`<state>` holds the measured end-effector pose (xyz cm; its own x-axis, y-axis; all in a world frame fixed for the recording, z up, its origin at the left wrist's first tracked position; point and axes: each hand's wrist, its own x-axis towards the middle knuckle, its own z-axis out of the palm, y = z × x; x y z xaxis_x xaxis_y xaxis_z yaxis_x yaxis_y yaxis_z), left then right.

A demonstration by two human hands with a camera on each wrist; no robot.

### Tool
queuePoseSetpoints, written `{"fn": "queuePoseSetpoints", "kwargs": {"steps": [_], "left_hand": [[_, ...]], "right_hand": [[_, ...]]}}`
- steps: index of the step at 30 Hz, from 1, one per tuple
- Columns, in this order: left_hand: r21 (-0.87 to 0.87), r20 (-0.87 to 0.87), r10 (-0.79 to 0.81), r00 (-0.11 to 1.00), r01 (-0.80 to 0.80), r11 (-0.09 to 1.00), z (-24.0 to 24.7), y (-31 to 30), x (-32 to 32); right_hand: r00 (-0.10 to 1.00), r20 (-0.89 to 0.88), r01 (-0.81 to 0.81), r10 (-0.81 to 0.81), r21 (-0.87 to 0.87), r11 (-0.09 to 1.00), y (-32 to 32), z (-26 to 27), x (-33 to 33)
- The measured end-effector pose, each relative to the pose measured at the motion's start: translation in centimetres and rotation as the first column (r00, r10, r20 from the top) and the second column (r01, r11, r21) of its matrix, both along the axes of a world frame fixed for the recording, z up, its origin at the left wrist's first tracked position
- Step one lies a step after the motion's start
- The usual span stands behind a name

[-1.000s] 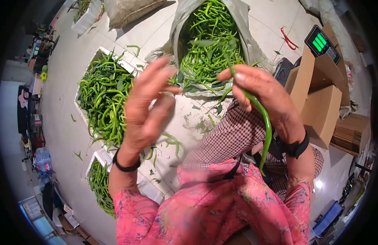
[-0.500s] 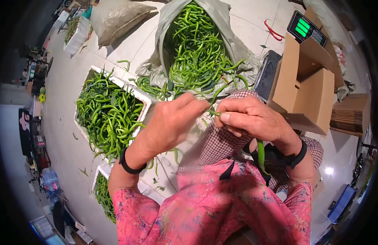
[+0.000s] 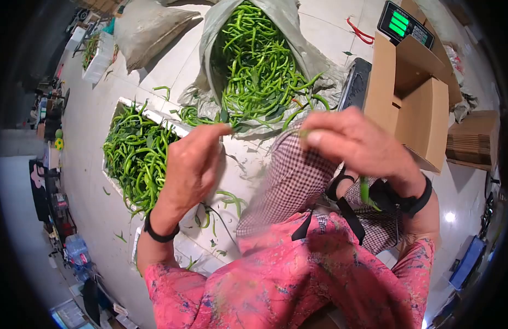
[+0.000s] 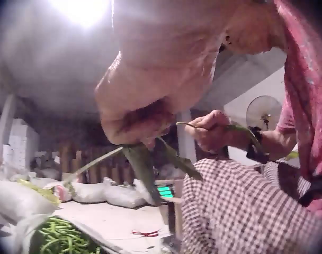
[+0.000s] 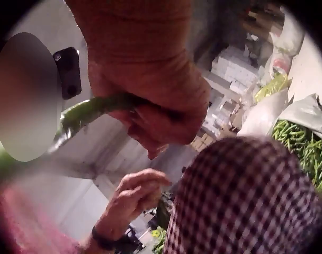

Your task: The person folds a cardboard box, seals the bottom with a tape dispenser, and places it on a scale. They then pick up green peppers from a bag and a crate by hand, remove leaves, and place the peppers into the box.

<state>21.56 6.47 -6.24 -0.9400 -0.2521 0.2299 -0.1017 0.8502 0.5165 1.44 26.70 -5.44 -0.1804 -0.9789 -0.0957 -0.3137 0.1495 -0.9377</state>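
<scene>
My right hand (image 3: 358, 140) grips a long green chili pepper (image 5: 87, 114). The pepper runs back under the palm, and its tip shows below the wrist in the head view. Its thin stem end pokes out past the fingers in the left wrist view. My left hand (image 3: 191, 164) is raised apart from the right, over the edge of a white foam box (image 3: 160, 119) heaped with green chilies and leaves. Between its thumb and fingers it pinches green leaves (image 4: 142, 166) on a stem, hanging down in the left wrist view.
An open woven sack (image 3: 210, 52) full of green chilies lies ahead. A cardboard box (image 3: 382, 82) and a scale display (image 3: 404, 24) stand at right. Red chilies (image 3: 361, 33) and loose green ones (image 3: 232, 200) lie on the floor. A stuffed sack (image 3: 147, 35) rests at back left.
The hands met at the pepper's stem end half a second ago. Since then the left hand has pulled away leftward with leaves, while the right hand has kept the pepper and shifted slightly right.
</scene>
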Motion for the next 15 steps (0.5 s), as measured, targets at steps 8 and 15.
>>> {"fn": "queuePoseSetpoints", "kwargs": {"steps": [8,15], "left_hand": [[-0.633,0.326,0.547,0.771,-0.252,0.732,-5.3,-14.2,12.0],[0.180,0.517,0.178,0.837,-0.309,0.934,-11.8,-11.8,1.0]], "right_hand": [[0.799,-0.175,0.598,-0.576,0.132,0.790,9.3,-4.1,-16.6],[0.627,-0.397,0.685,-0.670,-0.127,0.717,7.1,-5.6,-9.6]]}}
